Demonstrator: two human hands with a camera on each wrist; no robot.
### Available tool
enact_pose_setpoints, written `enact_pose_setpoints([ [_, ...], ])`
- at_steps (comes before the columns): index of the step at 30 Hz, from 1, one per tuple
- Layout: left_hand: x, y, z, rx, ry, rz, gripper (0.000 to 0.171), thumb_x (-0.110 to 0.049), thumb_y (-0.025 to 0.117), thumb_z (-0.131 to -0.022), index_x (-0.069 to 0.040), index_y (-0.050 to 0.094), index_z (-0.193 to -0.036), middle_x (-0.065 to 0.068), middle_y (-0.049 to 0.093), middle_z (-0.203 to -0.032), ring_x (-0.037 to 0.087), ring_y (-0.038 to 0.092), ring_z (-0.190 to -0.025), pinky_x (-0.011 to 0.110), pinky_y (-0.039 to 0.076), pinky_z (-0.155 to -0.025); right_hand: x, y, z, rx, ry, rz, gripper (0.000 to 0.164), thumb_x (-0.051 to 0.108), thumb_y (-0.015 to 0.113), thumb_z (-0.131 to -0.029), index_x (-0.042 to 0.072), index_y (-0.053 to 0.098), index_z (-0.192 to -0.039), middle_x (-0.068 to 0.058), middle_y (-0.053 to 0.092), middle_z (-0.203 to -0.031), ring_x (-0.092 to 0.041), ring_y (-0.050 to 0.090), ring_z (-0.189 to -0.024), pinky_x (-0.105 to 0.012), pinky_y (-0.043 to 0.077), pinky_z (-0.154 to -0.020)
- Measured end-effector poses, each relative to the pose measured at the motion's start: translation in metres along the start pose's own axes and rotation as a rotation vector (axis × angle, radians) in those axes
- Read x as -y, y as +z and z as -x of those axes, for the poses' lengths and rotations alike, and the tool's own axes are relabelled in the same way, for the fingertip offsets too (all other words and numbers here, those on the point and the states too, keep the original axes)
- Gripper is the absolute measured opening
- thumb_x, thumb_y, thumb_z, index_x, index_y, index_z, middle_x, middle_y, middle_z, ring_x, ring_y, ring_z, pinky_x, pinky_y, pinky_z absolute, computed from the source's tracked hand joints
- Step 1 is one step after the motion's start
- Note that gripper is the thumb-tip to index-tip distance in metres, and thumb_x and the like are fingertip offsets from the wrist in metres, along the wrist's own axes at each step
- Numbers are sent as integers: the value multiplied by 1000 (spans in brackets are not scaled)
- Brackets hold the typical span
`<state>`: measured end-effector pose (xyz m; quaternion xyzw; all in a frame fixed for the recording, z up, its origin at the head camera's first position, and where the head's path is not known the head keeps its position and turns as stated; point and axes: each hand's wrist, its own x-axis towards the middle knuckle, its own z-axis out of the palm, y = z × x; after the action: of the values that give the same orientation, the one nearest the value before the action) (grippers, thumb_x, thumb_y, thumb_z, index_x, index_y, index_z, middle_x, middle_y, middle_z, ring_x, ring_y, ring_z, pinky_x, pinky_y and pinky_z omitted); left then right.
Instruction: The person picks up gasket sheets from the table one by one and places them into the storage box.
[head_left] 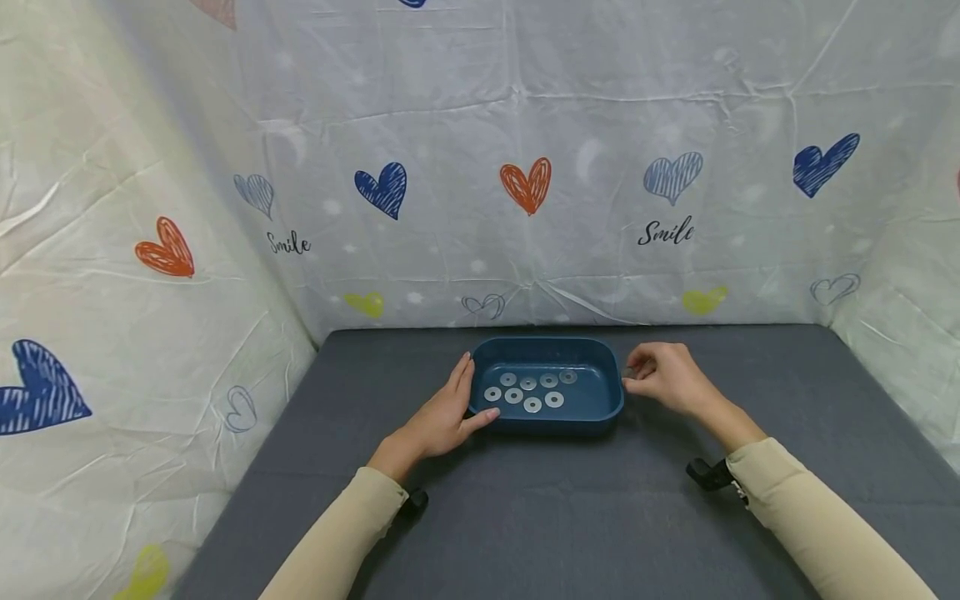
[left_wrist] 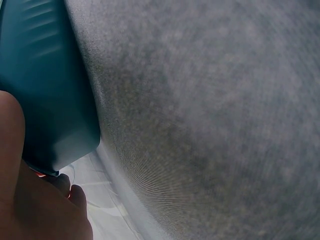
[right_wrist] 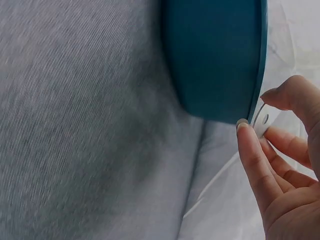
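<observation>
A dark blue rectangular tray (head_left: 592,408) with raised walls stands near the table's far edge. Several flat silver washers (head_left: 513,396) lie loosely spread on its floor. My left hand (head_left: 438,417) holds the tray's left end, thumb over the front rim and fingers along the side. Just off the tray's right end, my right hand (head_left: 667,379) pinches a washer (right_wrist: 259,126) between thumb and fingertips. That washer stands on edge close to the rim in the right wrist view. The left wrist view shows the tray's outer wall (left_wrist: 50,105) beside part of the left hand.
A dark grey cloth covers the table (head_left: 555,517). Behind it and at both sides hangs a pale curtain (head_left: 450,108) printed with hearts and the word "Smile". Dark straps (head_left: 708,475) sit at the wrists near the beige sleeves.
</observation>
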<state>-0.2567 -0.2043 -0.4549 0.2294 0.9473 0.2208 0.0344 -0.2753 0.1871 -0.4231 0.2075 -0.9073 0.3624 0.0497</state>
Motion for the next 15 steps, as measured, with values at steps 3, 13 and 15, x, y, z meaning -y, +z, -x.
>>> enact_pose_setpoints([
  [3,1,0,0,9,-7,-4,102,-64,50,-101,0,1,-163,15,-6,-172,33,15,-156,49,24,-122,6,4,-1,8,-15,0,18,7,80,-87,-2,72,-101,-9,73,-89,-18,70,-77,-35,59,-68],
  [13,4,2,-1,7,-4,5,102,-64,49,-101,-1,0,-164,13,-7,-172,32,15,-156,49,23,-123,15,9,-6,-3,-71,68,14,8,80,-85,1,73,-95,-3,70,-82,-13,65,-71,-33,56,-67],
  [15,5,2,-1,7,-3,4,101,-64,49,-101,-2,1,-164,14,-6,-172,32,16,-156,49,23,-123,16,9,-7,0,-78,78,14,9,80,-85,1,73,-95,-4,70,-82,-13,64,-71,-34,55,-67],
])
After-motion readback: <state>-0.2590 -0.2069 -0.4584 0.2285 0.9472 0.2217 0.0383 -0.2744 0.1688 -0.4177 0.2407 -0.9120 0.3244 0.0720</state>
